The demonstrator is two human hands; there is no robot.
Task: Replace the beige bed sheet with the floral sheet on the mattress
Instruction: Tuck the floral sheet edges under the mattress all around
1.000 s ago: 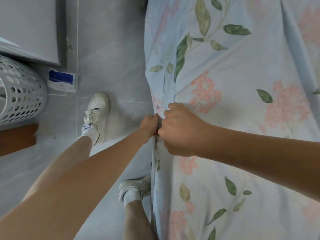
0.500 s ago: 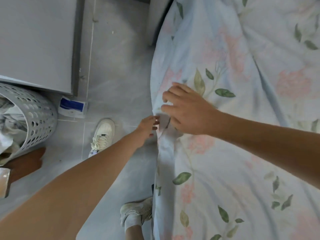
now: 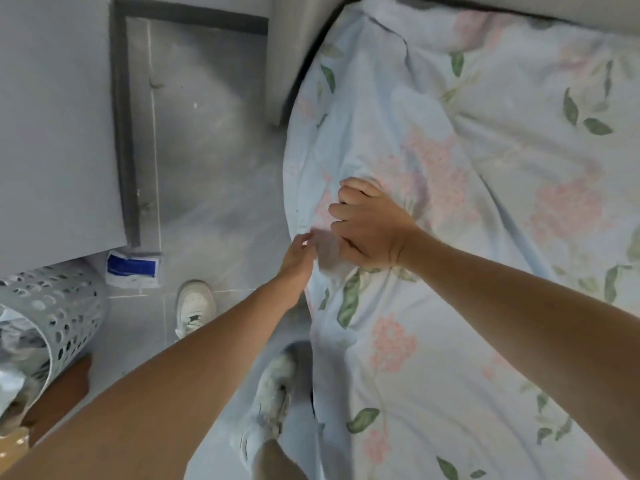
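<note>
The floral sheet (image 3: pixel 450 306), pale blue with pink blossoms and green leaves, lies wrinkled over the mattress and fills the right side of the view. Its left edge hangs down toward the floor. My right hand (image 3: pixel 367 226) sits on top of the sheet near that edge, fingers curled into the cloth. My left hand (image 3: pixel 298 254) reaches in from the floor side and pinches a small fold of the sheet's edge just left of my right hand; it is blurred. No beige sheet is in view.
A perforated grey laundry basket (image 3: pixel 59 306) with cloth inside lies at the lower left. On the grey tiled floor (image 3: pixel 207 168) is a blue and white packet (image 3: pixel 133 268). A grey cabinet (image 3: pixel 52 116) stands at the left. My white shoes (image 3: pixel 195 306) stand beside the bed.
My hands have shifted along the sheet's edge toward the head of the bed. My right hand went from a fist to flat and has curled into the cloth again.
</note>
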